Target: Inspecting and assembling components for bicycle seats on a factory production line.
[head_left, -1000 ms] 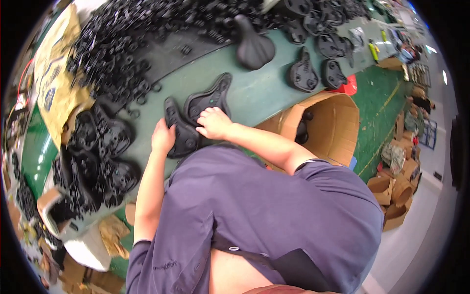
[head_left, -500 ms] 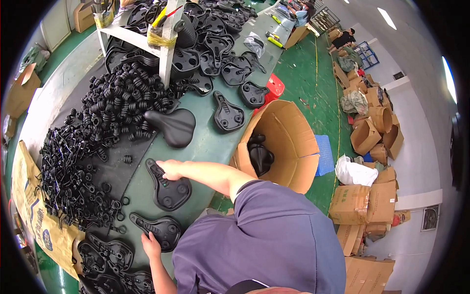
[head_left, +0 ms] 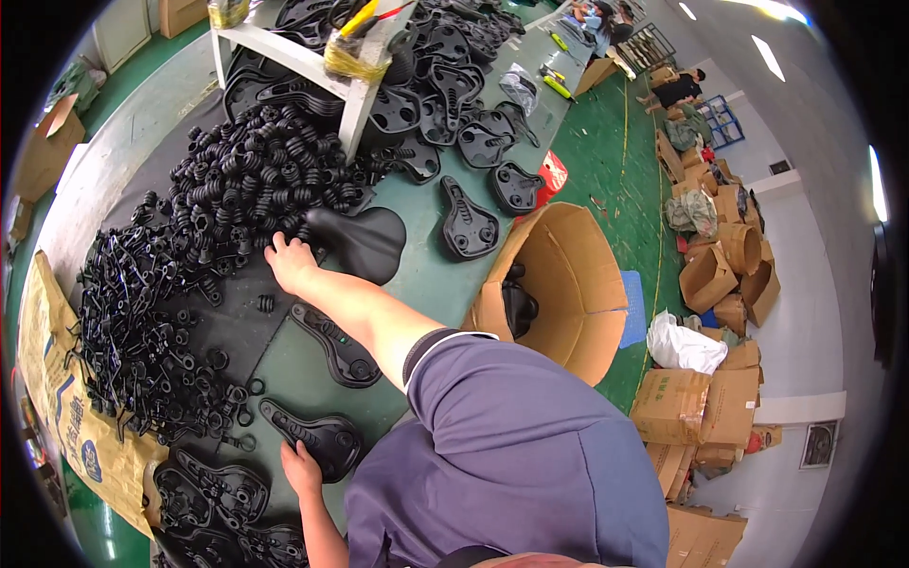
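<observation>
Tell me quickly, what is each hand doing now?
Left hand: rests on a black saddle base; grip cannot be told.
Right hand: reaching into the pile of black springs; whether it holds one cannot be told.

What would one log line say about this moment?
right hand: reaching into spring pile | left hand: on saddle base | finished saddle: beside right hand

The right arm stretches far forward, its hand [head_left: 289,262] curled palm-down, while the left hand [head_left: 301,469] rests close in, fingers bent.
</observation>
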`<move>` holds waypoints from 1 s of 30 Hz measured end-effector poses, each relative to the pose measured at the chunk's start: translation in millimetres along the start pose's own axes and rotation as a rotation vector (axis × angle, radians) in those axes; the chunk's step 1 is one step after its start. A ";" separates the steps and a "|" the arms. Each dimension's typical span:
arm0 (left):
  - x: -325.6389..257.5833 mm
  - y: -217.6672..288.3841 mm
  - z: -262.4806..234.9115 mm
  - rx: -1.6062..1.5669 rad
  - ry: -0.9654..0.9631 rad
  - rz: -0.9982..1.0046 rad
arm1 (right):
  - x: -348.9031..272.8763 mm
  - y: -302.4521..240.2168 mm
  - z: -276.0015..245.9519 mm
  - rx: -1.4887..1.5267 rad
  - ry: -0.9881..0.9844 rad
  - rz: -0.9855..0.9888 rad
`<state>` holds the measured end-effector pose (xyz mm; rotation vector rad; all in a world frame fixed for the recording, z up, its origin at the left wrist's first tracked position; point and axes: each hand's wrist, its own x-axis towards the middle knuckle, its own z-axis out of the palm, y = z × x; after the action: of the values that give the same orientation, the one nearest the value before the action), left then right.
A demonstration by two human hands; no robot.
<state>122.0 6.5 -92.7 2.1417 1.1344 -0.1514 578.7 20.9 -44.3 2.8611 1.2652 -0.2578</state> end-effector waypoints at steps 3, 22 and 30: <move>2.5 2.3 3.2 -0.019 0.016 0.022 | 12.4 -2.3 7.6 0.108 0.015 0.010; -1.2 1.8 2.0 -0.045 0.051 -0.008 | -29.8 -24.6 10.8 0.273 -0.136 0.029; 5.5 1.8 0.2 -0.038 0.019 -0.031 | -31.8 -21.2 -0.8 0.083 -0.202 -0.261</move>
<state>126.8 9.4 -94.1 2.0971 1.1729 -0.1235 542.2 11.9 -37.3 2.6426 1.6158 -0.5969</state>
